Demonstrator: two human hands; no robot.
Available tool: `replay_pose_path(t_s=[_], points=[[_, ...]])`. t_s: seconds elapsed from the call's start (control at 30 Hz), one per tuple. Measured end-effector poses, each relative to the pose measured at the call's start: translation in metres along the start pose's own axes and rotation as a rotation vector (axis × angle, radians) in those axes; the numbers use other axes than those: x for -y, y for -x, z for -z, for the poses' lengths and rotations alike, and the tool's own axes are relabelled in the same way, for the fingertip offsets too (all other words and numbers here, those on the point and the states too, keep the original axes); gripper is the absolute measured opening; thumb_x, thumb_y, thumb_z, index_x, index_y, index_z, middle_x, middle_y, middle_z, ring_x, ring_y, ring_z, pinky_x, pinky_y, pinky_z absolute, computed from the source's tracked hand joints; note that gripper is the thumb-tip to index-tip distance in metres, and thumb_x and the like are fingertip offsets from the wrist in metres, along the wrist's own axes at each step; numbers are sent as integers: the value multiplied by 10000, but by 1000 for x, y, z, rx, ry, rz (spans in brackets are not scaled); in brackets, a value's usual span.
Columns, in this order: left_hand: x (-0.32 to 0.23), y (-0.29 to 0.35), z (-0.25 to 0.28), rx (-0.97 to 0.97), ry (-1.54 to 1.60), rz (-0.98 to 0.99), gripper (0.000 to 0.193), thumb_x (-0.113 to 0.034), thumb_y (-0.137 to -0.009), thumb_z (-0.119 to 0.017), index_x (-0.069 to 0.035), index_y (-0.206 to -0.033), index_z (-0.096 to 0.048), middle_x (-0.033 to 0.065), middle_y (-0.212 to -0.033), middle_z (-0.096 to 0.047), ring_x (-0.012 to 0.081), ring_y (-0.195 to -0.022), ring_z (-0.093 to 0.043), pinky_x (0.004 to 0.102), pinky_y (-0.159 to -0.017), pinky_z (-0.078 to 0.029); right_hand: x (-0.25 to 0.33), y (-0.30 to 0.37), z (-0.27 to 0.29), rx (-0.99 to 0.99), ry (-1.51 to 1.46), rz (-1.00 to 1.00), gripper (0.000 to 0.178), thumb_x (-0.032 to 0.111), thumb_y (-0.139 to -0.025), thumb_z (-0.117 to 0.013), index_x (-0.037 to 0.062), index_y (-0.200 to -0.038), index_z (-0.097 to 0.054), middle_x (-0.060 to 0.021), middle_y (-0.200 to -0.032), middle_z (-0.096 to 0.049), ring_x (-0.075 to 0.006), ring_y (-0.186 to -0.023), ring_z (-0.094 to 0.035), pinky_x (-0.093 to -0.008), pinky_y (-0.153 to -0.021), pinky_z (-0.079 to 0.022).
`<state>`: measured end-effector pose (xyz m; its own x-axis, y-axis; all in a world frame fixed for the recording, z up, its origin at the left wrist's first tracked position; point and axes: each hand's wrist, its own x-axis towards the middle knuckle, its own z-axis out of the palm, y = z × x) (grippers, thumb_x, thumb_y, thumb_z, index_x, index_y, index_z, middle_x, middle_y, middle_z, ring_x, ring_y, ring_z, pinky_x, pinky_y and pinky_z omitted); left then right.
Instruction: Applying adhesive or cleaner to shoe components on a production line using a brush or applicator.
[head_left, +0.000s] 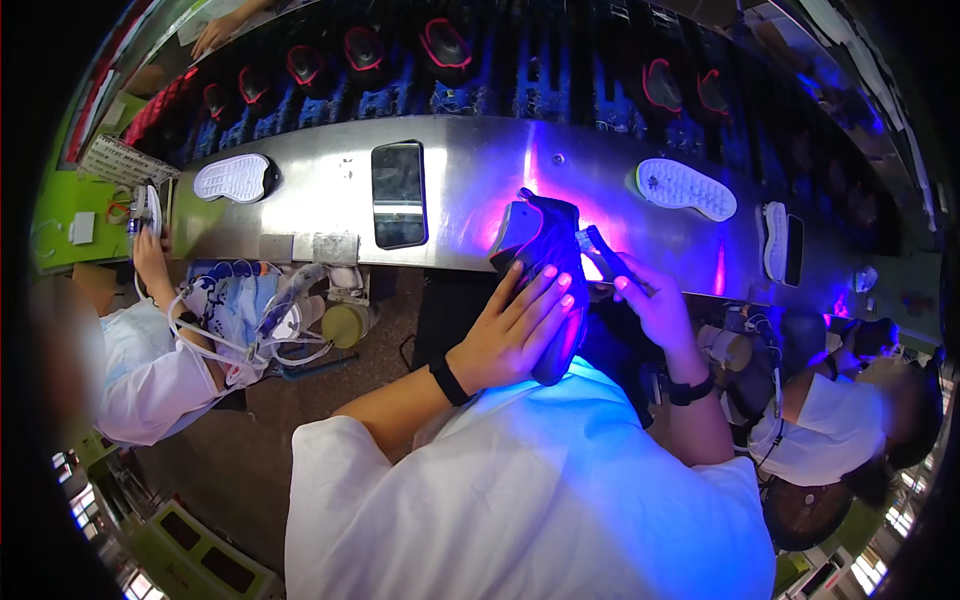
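A dark shoe upper [548, 240] with a glowing red edge line stands on end at the near edge of the metal bench, lit violet and blue. My left hand [505, 335] lies along its left side, fingers bent over it, gripping it. In my right hand [655, 302] is a small dark brush [606, 252], pinched by the handle. Its pale bristles point toward the shoe's right side; whether they touch, I cannot tell. A dark wristband circles each wrist.
On the metal bench [480, 150] lie a phone [399, 195], a white sole [233, 178] at left and another sole [686, 188] at right. Behind runs a dark rack [540, 75] carrying several red-edged uppers [445, 44]. Co-workers sit on both sides, one with a hand [150, 255] on a shoe.
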<state>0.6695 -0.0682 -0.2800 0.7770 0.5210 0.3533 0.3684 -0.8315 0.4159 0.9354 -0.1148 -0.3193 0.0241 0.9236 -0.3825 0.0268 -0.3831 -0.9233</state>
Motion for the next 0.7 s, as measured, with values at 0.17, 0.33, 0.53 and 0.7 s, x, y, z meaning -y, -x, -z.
replay_pose_path(t_s=[0.17, 0.33, 0.53, 0.7], points=[[-3, -9, 3, 19, -33, 16, 577, -154, -827, -622, 65, -1347, -500, 237, -1443, -490, 377, -1384, -444, 585, -1163, -288, 13, 37, 1, 52, -131, -33, 422, 118, -947, -685, -27, -1331, -587, -15, -946, -660, -78, -791, -586, -245, -738, -505], [-15, -29, 7, 35, 7, 42, 618, -171, -825, -611, 75, -1375, -472, 262, -1421, -492, 392, -1369, -452, 576, -1160, -290, 22, 70, 9, 5, -93, -55, 420, 99, -944, -683, -15, -1338, -590, -12, -924, -660, -81, -760, -584, -244, -719, -504], [-24, -47, 3, 41, 5, 87, 719, -183, -759, -684, 92, -1380, -447, 284, -1434, -462, 409, -1375, -436, 564, -1165, -288, 30, 80, 15, -11, -14, 34, 392, 90, -944, -658, 17, -1326, -613, -1, -859, -644, -72, -733, -568, -243, -708, -491], [-34, -68, 2, 38, -29, 120, 808, -220, -741, -753, 102, -1397, -408, 283, -1421, -480, 407, -1355, -460, 544, -1160, -300, 25, 93, 18, -51, -101, 29, 412, 100, -944, -658, 15, -1343, -598, -2, -864, -639, -72, -740, -572, -241, -712, -489]])
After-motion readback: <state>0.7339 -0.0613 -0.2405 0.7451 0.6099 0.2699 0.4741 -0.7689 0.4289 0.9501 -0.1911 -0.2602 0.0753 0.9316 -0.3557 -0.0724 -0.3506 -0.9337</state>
